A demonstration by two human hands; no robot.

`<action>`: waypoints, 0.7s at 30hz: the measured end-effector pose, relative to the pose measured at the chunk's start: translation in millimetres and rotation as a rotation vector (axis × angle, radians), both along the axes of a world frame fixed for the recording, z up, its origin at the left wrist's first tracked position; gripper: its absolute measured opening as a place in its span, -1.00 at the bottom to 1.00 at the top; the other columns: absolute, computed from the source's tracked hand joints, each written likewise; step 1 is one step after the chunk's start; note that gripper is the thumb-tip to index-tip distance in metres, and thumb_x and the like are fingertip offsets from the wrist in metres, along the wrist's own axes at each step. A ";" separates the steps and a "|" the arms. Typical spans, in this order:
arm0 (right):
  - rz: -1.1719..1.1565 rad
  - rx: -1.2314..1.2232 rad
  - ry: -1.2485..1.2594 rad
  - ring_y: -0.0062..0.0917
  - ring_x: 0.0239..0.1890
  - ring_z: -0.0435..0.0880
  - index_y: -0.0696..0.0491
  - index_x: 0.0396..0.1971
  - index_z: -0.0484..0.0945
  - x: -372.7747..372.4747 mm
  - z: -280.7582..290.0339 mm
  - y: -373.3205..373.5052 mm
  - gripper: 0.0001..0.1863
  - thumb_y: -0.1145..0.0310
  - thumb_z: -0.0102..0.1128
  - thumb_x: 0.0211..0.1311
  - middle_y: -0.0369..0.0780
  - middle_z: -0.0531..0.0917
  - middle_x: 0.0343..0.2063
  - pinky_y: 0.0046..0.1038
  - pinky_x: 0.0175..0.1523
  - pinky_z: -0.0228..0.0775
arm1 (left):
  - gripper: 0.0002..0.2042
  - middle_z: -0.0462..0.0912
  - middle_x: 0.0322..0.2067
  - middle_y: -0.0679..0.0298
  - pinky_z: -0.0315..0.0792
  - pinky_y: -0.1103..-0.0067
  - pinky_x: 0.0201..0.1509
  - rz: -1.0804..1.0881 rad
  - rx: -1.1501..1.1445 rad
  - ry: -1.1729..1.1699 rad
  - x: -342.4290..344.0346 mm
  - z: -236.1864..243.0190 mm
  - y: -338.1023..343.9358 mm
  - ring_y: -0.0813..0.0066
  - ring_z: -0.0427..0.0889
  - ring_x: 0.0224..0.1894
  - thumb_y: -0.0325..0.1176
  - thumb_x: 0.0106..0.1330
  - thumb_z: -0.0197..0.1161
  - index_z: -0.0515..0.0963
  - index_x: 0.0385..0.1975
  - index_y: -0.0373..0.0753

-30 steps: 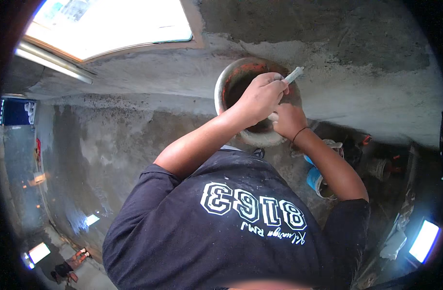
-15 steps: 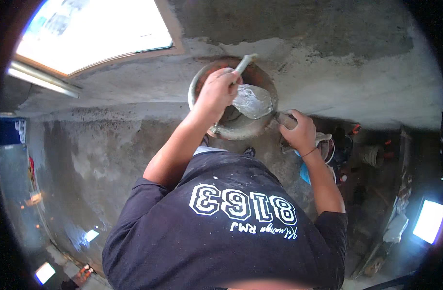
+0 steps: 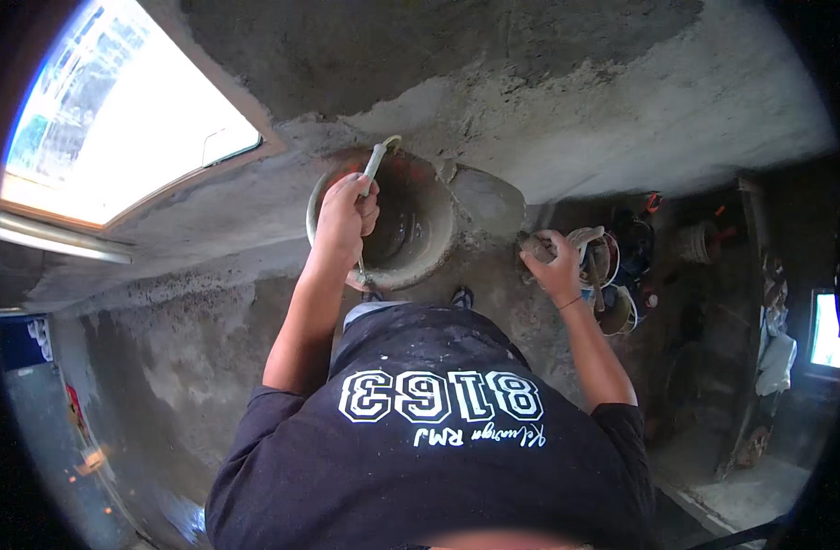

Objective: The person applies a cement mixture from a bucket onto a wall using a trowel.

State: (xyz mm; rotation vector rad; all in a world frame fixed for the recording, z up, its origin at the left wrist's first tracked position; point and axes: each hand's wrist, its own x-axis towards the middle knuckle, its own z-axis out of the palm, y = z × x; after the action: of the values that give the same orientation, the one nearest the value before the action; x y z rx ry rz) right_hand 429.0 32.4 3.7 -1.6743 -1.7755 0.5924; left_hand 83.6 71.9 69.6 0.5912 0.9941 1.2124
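Observation:
My left hand point(image 3: 346, 218) is closed round a pale-handled tool point(image 3: 373, 165) over the left side of a round, mortar-smeared basin point(image 3: 317, 215). The handle points up and ends in a bent neck; its working end cannot be made out. Grey wet mortar point(image 3: 397, 229) lies inside the basin. To the basin's right, my right hand point(image 3: 555, 268) grips a mortar-caked tool point(image 3: 535, 247) by a stubby, brownish-grey part. A smooth grey slab point(image 3: 489, 203) shows between that hand and the basin; whether it belongs to the tool is unclear.
A plastered wall point(image 3: 612, 119) rises beyond the basin, darker and wetter higher up. At upper left is a bright framed window point(image 3: 117, 119). Several buckets point(image 3: 617, 312) stand right of my right hand. My feet point(image 3: 463, 296) are just below the basin. Farther right sits a pale bucket point(image 3: 695, 243).
The view has shifted, moving the basin left. The shiny grey mass that overlapped the basin's inside now appears at its right side. My hands are farther apart, each holding its tool still.

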 end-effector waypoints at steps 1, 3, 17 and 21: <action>-0.001 -0.031 0.034 -0.26 -0.27 0.63 0.21 -0.29 0.54 0.6 3.2 0.0 -0.50 0.19 0.42 -0.21 -0.04 0.63 -0.36 -0.28 -0.16 0.44 | -0.82 0.10 -0.76 0.51 -0.14 0.66 -0.71 0.000 0.006 0.000 -1.0 -1.9 0.1 0.73 0.02 -0.77 -0.29 0.32 -0.05 0.34 -0.48 -0.22; 0.001 -0.038 -0.002 -0.24 -0.24 0.62 0.21 -0.25 0.53 6.3 0.2 1.0 -0.48 0.19 0.42 -0.21 -0.02 0.62 -0.32 -0.28 -0.14 0.44 | -0.82 0.10 -0.77 0.51 -0.14 0.66 -0.71 0.007 0.001 0.003 -1.4 -6.5 1.3 0.73 0.02 -0.77 -0.28 0.32 -0.05 0.34 -0.48 -0.21; 0.036 0.311 -0.249 -0.11 -0.25 0.61 0.15 -0.19 0.54 3.8 5.8 24.5 -0.54 0.15 0.31 -0.04 -0.01 0.63 -0.29 -0.18 -0.16 0.47 | -0.81 0.09 -0.75 0.51 -0.09 0.63 -0.65 0.023 0.007 -0.036 -1.9 -13.1 5.7 0.69 0.04 -0.74 -0.21 0.30 -0.04 0.36 -0.45 -0.19; 0.046 0.184 -0.205 -0.11 -0.24 0.61 0.15 -0.19 0.54 6.4 9.0 33.3 -0.50 0.11 0.34 -0.07 -0.01 0.63 -0.29 -0.20 -0.15 0.46 | -0.80 0.09 -0.75 0.51 -0.09 0.63 -0.65 0.041 0.019 -0.039 -1.1 -17.8 5.6 0.69 0.04 -0.74 -0.20 0.30 -0.04 0.36 -0.45 -0.18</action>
State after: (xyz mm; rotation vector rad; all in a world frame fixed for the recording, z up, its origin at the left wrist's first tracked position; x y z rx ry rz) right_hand 435.5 65.7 12.7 -1.6176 -1.9521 0.2738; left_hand 82.5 77.5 51.8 0.5620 0.9673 1.2665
